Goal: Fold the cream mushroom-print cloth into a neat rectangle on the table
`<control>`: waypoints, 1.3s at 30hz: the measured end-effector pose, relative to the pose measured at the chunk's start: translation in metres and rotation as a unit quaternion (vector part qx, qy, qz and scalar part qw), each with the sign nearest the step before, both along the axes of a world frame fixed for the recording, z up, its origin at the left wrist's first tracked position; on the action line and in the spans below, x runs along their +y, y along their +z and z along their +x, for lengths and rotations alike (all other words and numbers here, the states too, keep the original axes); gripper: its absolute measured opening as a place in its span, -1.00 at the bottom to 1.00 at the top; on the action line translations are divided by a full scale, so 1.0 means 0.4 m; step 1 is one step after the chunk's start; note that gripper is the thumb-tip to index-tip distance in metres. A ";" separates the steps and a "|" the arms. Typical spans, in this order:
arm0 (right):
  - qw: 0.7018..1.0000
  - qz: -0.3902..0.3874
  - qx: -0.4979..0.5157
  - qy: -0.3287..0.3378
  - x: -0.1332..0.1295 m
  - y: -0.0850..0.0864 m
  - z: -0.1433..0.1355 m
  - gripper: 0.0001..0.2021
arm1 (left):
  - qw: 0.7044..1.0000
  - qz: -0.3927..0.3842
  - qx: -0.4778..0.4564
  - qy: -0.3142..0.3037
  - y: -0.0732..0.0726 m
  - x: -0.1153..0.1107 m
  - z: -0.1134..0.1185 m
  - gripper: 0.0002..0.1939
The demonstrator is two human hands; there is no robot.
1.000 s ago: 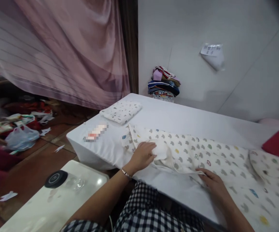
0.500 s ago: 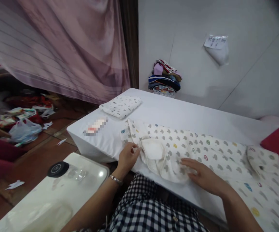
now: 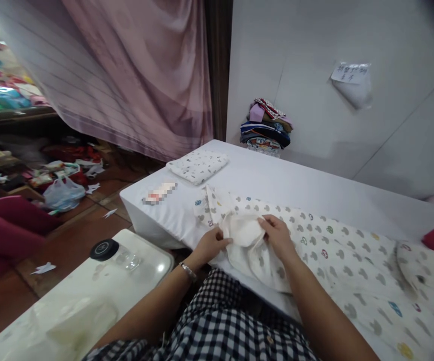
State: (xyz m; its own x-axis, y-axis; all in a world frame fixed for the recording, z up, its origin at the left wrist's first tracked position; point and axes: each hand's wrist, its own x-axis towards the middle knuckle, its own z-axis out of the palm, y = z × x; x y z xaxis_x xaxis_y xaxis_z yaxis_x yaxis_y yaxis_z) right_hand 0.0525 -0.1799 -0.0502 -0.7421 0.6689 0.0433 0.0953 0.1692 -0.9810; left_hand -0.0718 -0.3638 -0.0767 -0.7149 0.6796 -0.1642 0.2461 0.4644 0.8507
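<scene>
A long white cloth [image 3: 337, 250] with a print of grey and a few coloured mushroom-like shapes lies spread along the near side of the table. At its left part, a round folded opening shows a plain white inner layer [image 3: 244, 230]. My left hand [image 3: 211, 246] pinches the left edge of this opening between thumb and fingers. On the opposite side, my right hand [image 3: 277, 234] grips the upper right edge, its fingertips partly hidden by the fabric. Whether the white inner layer is a separate piece, I cannot tell.
A folded printed cloth [image 3: 198, 167] and a blurred-out flat item [image 3: 160, 193] lie on the white table [image 3: 295, 180]. To the left stands a white stool-like surface [image 3: 142, 296] with a black round lid [image 3: 104, 249]. Stacked clothes [image 3: 265, 128] stand by the wall.
My right hand has moved left and away from me, from resting on the cloth to gripping the opening's edge. My left hand now pinches its left edge. The view has shifted slightly left.
</scene>
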 end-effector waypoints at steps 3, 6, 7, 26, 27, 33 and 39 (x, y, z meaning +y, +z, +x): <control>0.992 -0.078 0.073 -0.069 0.011 0.027 0.023 -0.69 | 0.993 0.043 -0.106 0.005 -0.008 -0.015 -0.013 -0.77; 0.975 -0.165 0.122 -0.083 0.007 0.037 0.030 -0.68 | 0.994 0.049 -0.079 0.064 -0.005 -0.002 -0.034 -0.82; 0.970 -0.189 0.130 -0.077 0.002 0.036 0.028 -0.68 | 0.995 0.045 -0.044 0.082 -0.004 0.010 -0.043 -0.81; 0.961 0.128 0.191 0.154 -0.173 0.100 -0.043 -0.87 | 0.923 0.264 -0.278 0.041 0.219 -0.054 0.093 -0.65; 0.956 0.145 0.190 0.169 -0.186 0.098 -0.045 -0.85 | 0.921 0.263 -0.284 0.045 0.209 -0.056 0.094 -0.65; 0.947 0.198 0.183 0.175 -0.198 0.088 -0.038 -0.80 | 0.898 0.280 -0.333 0.062 0.184 -0.076 0.086 -0.66; 0.930 0.239 0.180 0.214 -0.207 0.070 -0.026 -0.71 | 0.860 0.317 -0.390 0.081 0.185 -0.084 0.074 -0.70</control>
